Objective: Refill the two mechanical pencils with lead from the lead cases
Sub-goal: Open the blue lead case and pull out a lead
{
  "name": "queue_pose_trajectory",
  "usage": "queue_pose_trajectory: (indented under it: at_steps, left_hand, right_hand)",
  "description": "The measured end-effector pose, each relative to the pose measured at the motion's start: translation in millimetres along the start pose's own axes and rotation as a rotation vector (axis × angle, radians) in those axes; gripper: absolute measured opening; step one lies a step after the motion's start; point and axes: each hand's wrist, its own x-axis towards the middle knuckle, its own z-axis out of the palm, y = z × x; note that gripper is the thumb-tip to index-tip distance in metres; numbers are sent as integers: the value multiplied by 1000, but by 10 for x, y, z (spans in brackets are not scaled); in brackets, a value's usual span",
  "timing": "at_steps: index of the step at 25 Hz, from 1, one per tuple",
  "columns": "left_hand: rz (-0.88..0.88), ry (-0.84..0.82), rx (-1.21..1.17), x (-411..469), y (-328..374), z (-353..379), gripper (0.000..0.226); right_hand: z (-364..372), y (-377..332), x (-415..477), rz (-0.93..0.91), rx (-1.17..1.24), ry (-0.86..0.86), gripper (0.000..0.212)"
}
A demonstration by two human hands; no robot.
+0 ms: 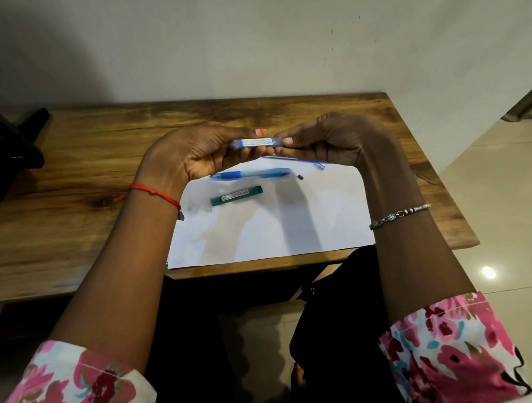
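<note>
Wooden table (91, 161) against a pale wall, w/ a white paper sheet (272, 232) on it. L hand (193, 154) & R hand (332, 140) each pinch one end of a slim blue plastic lead case (257, 142), held level above the sheet. On the sheet: green plastic lead case (236, 195), blue mechanical pencil (250, 173) just behind it, thinner blue pencil (294, 159) below the R hand, small black cap (300, 176) btwn the pencils

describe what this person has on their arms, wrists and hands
Floral sleeves, pink, red and teal on white, cover the upper forearms: left sleeve, right sleeve. A red thread bracelet circles the left wrist; a silver beaded bracelet with a round blue charm circles the right. The left hand and right hand are ungloved; one nail shows orange-pink polish.
</note>
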Motion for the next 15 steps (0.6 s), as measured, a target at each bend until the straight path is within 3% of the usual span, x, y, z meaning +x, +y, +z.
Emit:
queue_pose_trajectory:
  at_steps: [2,10,15]
  left_hand:
    - [-3,2,6,6,-4,-4,42]
    - [-21,7,13,15,-18,-10,36]
    - [-16,-11,36,24,-25,-35,44]
  right_hand:
    - [5,1,2,2,11,-10,28]
    - [-4,-10,30,45,-31,-35,40]
    - [40,-24,-1,54,-48,-37,49]
